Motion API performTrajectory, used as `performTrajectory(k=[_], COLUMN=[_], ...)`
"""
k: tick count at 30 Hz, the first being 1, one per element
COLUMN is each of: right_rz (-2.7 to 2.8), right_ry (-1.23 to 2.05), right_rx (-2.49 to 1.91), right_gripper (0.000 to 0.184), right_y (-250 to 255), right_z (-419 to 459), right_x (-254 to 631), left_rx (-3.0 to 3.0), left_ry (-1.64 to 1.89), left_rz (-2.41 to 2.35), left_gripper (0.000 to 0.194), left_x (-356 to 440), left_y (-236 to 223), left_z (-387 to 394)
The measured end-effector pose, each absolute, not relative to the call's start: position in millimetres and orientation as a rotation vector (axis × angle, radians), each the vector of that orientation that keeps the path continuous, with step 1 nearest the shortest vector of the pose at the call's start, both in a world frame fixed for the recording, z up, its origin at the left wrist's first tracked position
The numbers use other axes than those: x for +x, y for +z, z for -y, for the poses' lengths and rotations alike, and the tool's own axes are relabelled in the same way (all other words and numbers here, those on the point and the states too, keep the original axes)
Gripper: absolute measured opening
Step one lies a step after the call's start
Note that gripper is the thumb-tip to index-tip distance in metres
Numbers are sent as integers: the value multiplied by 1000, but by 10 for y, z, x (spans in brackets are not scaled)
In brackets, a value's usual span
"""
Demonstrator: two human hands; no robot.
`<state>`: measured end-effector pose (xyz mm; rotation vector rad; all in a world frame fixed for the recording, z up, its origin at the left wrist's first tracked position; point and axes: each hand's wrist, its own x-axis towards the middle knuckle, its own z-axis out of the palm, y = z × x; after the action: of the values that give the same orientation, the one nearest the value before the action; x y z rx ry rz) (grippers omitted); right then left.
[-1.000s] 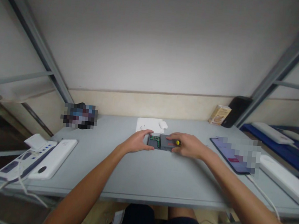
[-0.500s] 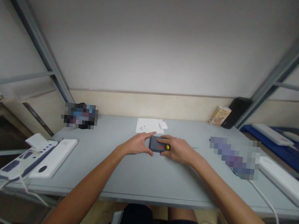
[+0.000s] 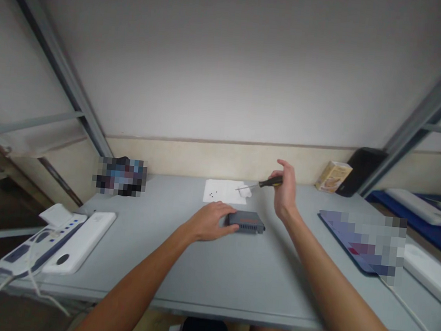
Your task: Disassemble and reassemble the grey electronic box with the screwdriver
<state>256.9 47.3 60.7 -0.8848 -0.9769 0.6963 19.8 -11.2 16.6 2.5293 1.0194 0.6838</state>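
My left hand (image 3: 215,222) grips the left end of a small dark grey box (image 3: 247,221), thumb along its near side and fingers over the top. This box lies on the desk, with a row of vent slots facing me and reddish marking on top. Raised above the desk to the right, my right hand (image 3: 285,188) holds a screwdriver (image 3: 270,182) by its black and yellow handle. The shaft points left and down over a white paper sheet (image 3: 224,191). Several tiny dark pieces, like screws, lie on the sheet's left part. A crumpled white piece (image 3: 245,193) sits at its right edge.
On the left are a power strip (image 3: 41,244) with cables and a white slab-like device (image 3: 80,243). A blurred-out object (image 3: 121,175) stands at the back left. At right lie a pixelated flat object (image 3: 353,243), a small yellow box (image 3: 334,176) and a black case (image 3: 363,171).
My right hand has left the grey box and risen to the right, turning the screwdriver so its shaft points left. My left hand stays on the box. The view has shifted slightly.
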Motion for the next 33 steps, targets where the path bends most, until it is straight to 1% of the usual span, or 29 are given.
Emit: performTrajectory(k=[2, 3, 5, 7, 9, 15, 18, 23, 25, 33], right_rz=[864, 842, 858, 925, 1026, 1290, 1298, 1292, 1309, 1296], right_ry=[860, 951, 1069, 1112, 1118, 1100, 1159, 1252, 1274, 1348], right_rx=[-997, -1043, -1103, -1134, -1174, -1200, -1218, -1226, -1218, -1200], right_gripper=[58, 65, 72, 73, 72, 67, 68, 69, 69, 68], right_y=[504, 446, 340, 257, 197, 93, 71, 60, 73, 107], right_z=[-537, -541, -514, -473, -447, -445, -437, -417, -397, -346], right_x=[2526, 2504, 2461, 2421, 2387, 2323, 2329, 2357, 2362, 2351], left_rx=[2524, 2514, 2467, 2386, 2307, 2064, 2069, 2146, 2125, 2209], left_ry=[693, 693, 690, 714, 760, 990, 1116, 1181, 1213, 1206], left_rz=[-1096, -1142, -1237, -1315, -1340, -1326, -1404, -1655, -1735, -1706], left_gripper=[36, 37, 48, 59, 64, 63, 56, 33, 27, 23], left_x=[204, 207, 213, 218, 218, 144, 56, -74, -102, -145], left_y=[172, 169, 150, 119, 86, 40, 37, -14, -45, -175], left_z=[96, 85, 63, 40, 17, -91, -171, -278, -306, -372])
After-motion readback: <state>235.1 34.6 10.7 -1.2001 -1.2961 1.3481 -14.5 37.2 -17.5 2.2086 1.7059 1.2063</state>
